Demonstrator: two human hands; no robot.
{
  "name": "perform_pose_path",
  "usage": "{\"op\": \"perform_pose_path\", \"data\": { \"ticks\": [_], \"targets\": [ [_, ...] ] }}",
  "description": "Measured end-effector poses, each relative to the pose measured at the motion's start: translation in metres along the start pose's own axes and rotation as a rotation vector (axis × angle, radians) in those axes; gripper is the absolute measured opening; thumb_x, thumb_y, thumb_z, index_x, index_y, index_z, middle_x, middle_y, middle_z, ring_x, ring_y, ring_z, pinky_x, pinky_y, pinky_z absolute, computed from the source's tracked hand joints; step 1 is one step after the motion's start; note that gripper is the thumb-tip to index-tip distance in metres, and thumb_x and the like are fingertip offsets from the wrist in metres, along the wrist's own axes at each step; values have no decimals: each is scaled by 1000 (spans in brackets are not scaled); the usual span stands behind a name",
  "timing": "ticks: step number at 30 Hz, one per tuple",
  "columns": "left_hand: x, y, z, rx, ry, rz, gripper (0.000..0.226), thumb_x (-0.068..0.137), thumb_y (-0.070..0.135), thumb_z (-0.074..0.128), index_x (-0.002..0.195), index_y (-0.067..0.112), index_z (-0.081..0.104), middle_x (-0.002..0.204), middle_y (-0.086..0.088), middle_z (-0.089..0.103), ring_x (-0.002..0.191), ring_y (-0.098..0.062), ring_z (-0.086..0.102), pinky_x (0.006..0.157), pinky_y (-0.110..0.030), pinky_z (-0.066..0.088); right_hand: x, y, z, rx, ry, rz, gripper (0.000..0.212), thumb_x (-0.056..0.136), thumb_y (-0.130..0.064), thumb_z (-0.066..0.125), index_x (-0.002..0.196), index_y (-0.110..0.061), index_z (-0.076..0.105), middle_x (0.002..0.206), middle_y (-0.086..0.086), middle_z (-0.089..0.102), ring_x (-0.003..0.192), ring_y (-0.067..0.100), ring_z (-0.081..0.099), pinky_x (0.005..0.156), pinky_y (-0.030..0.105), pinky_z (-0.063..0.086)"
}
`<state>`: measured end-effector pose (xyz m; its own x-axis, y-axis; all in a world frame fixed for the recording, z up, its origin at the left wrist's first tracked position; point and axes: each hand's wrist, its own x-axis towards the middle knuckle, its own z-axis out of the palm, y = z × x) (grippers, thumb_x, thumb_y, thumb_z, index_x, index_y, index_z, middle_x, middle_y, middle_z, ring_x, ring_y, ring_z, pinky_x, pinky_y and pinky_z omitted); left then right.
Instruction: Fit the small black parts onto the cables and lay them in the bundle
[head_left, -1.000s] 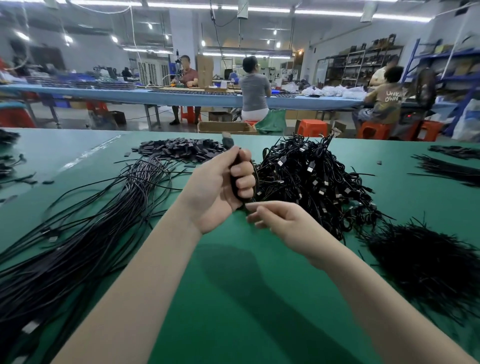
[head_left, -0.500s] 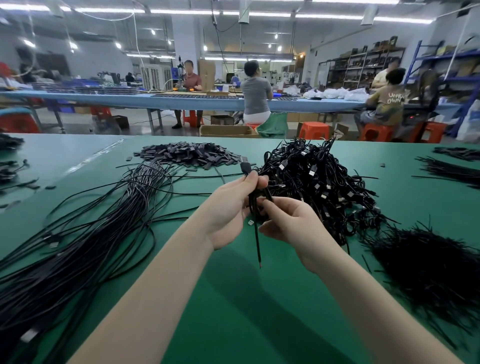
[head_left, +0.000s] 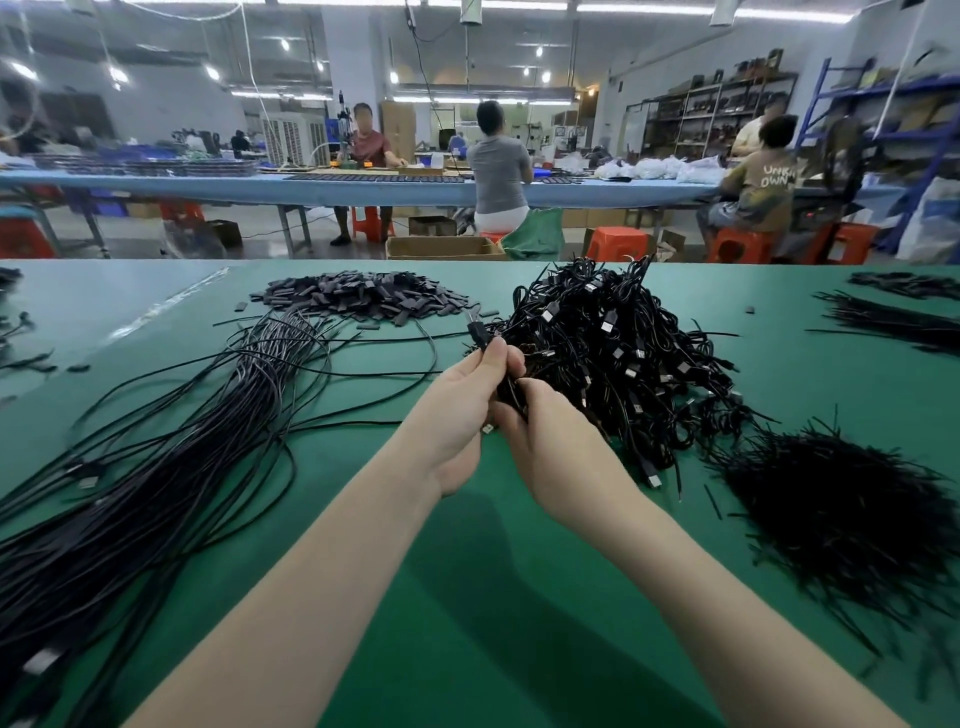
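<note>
green table (head_left: 467, 597): fills the lower two thirds of the frame.
left hand (head_left: 462, 410): centre of frame, fingers and thumb pinched on a cable end (head_left: 479, 335) whose black plug sticks up above the fingertips.
right hand (head_left: 556, 447): touching the left hand, fingers curled on the same cable lower down; what lies between them is hidden.
small black parts (head_left: 363, 299): flat pile at upper centre, beyond the hands.
bundle (head_left: 130, 467): long black cables laid across the left of the frame.
tangled cables (head_left: 613, 353): heap just right of the hands.
black ties (head_left: 841, 514): bristly pile at right.
</note>
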<state>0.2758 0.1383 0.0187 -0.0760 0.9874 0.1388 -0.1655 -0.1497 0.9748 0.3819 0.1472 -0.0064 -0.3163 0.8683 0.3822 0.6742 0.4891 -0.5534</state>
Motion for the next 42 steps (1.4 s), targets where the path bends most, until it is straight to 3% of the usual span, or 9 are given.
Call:
{"op": "perform_pose_path", "data": {
  "ticks": [4, 9, 12, 14, 20, 26, 30, 35, 42],
  "targets": [
    [-2, -17, 9, -36, 115, 17, 33, 102, 33, 42, 76, 22, 59, 76, 11, 57, 69, -4, 49, 65, -18, 38, -5, 9, 13, -421, 100, -2, 32, 102, -42, 22, 106, -16, 41, 105, 3, 58, 87, 31, 64, 57, 35, 30],
    [-10, -36, -3, 415, 145, -13, 27, 101, 28, 44, 90, 18, 66, 98, -1, 68, 93, -24, 65, 75, -33, 45, 1, 33, 16, -293, -170, 189, 25, 102, -34, 26, 95, -16, 43, 102, 10, 63, 92, 35, 61, 69, 38, 40],
    [-23, -56, -23, 1298, 287, 582, 11, 93, 14, 54, 103, 10, 56, 121, -10, 60, 102, -29, 63, 83, -38, 50, -1, 46, 6, -164, -411, 131, 32, 103, -36, 27, 81, -17, 39, 82, 5, 55, 73, 25, 54, 67, 34, 40],
    [-28, -64, -30, 1649, 183, 945, 30, 86, 10, 49, 114, 15, 58, 126, -8, 62, 114, -27, 61, 89, -35, 48, -6, 47, -1, -43, -546, 56, 33, 103, -32, 29, 74, -20, 38, 72, -2, 48, 60, 13, 43, 57, 25, 37],
    [-41, -59, -33, 1956, -181, 1009, 7, 73, 22, 70, 79, 21, 66, 64, 6, 54, 52, -14, 54, 52, -26, 43, -25, 43, -17, -174, -691, -116, 31, 104, -32, 28, 76, -23, 37, 72, -4, 47, 60, 11, 42, 53, 21, 35],
    [-52, -71, -5, 2030, -249, 766, 16, 50, 18, 71, 59, 21, 58, 51, 6, 52, 38, -12, 48, 43, -21, 31, -36, 54, -24, -985, -364, -530, 14, 101, -22, 31, 101, -15, 44, 100, 2, 63, 88, 26, 63, 70, 35, 26],
    [-42, -81, -18, 1821, -82, 425, 4, 95, 22, 44, 94, 19, 45, 91, 2, 63, 70, -21, 61, 58, -28, 26, -13, 75, -78, -1068, -280, -186, 37, 93, -53, 46, 115, -22, 50, 110, 0, 61, 103, 22, 59, 85, 37, 37],
    [-36, -95, -41, 1508, 97, 347, 24, 104, 32, 24, 87, 19, 33, 79, 2, 55, 62, -27, 52, 52, -32, 22, -6, 142, -156, -1193, -238, 377, 41, 90, -59, 51, 76, -20, 51, 80, -4, 53, 77, 20, 51, 70, 29, 38],
    [-28, -100, -46, 1263, -43, 285, 31, 103, 35, 28, 81, 14, 37, 69, 0, 52, 60, -22, 48, 54, -33, 32, -18, 170, -166, -827, -183, 377, 27, 88, -50, 61, 91, -26, 74, 82, -3, 68, 73, 20, 63, 57, 27, 48]
  ]
}}
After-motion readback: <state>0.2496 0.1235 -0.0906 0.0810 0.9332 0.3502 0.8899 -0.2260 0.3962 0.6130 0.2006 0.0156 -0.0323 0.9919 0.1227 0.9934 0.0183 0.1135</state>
